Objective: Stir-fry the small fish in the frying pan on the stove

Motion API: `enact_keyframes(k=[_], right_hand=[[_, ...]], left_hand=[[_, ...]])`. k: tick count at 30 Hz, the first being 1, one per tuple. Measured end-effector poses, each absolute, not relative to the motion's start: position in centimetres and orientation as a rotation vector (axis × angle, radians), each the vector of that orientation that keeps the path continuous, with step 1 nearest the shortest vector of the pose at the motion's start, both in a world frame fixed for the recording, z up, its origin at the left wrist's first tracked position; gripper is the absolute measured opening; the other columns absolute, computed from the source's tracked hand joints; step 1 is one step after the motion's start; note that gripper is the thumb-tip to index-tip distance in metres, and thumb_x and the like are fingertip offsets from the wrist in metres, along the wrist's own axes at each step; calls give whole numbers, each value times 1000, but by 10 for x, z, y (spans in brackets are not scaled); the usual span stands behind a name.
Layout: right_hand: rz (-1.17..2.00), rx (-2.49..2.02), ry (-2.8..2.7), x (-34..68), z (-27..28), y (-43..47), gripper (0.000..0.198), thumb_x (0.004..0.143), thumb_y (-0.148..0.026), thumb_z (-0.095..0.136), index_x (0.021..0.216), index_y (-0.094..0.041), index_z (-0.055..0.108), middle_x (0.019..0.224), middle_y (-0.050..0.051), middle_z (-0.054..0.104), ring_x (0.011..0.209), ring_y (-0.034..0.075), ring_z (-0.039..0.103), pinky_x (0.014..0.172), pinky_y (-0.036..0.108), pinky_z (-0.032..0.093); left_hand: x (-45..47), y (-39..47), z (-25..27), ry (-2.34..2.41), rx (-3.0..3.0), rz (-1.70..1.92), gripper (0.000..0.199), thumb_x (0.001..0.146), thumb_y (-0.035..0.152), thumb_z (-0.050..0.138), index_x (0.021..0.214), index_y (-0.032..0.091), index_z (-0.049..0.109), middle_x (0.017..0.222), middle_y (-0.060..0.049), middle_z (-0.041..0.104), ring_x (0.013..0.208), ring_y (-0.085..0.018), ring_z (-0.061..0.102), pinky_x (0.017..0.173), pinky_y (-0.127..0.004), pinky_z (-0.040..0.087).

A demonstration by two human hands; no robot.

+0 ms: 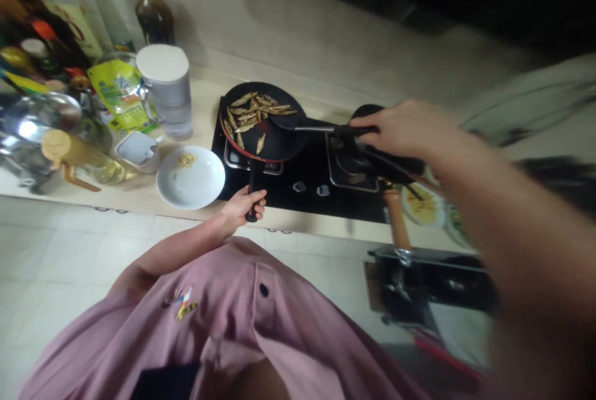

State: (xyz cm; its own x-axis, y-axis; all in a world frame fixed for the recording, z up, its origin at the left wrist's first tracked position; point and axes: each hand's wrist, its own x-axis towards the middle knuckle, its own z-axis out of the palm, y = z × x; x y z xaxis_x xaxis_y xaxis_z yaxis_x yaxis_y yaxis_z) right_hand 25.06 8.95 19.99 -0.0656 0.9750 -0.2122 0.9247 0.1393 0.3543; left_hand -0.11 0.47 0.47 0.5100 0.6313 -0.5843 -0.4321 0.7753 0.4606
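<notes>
My left hand (pixel 246 206) is wrapped round the black handle of a frying pan (pixel 279 145), which sits on the left burner. Several small browned fish (pixel 251 113), as they look, lie in the pan, mostly toward its far left side. My right hand (pixel 395 130) grips the dark handle of a black spatula (pixel 311 128) from above. The spatula's blade rests in the pan, touching or close beside the pieces. A white bowl (pixel 205 186) with a little chopped pale food in it stands just left of the pan handle.
A water pitcher (pixel 170 92), an oil bottle (pixel 84 158) and a white lidded container (pixel 137 150) stand on the left counter. Another pan with a wooden handle (pixel 397 218) is on the right burner, partly behind my right arm. A plate of yellow food (pixel 423 206) lies beyond it.
</notes>
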Motion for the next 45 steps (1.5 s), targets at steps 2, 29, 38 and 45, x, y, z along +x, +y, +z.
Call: enact_keyframes(k=[2,29,38,45], right_hand=[[266,1805,1916,237,201,75,45,88,-37,46,130,-32,59,110,11,65,87,25,59,64,34,41],[-1043,2779,1847,284,115,15,36,71,-42,66,99,-20,58,69,3,58,59,14,51,52,25,39],[-2545,2705,1503,201,75,62,17,80,-29,61,80,-15,53,62,0,52,45,3,38,35,12,22],[-2379,2709,1448,203,67,25,20,82,-34,61,86,-14,56,56,-1,52,40,6,41,33,17,30]], left_hand=[[-1,5,7,822,276,647,29,79,19,65,82,21,37,59,4,47,40,-4,37,40,-16,26],[-3,3,11,837,265,639,27,79,18,65,78,19,37,57,5,45,40,-3,36,39,-15,23],[-4,5,13,847,289,648,31,75,20,70,78,19,39,59,5,45,40,-2,36,39,-14,23],[-3,4,17,870,296,650,30,77,19,68,80,20,37,60,4,46,40,-3,36,39,-14,25]])
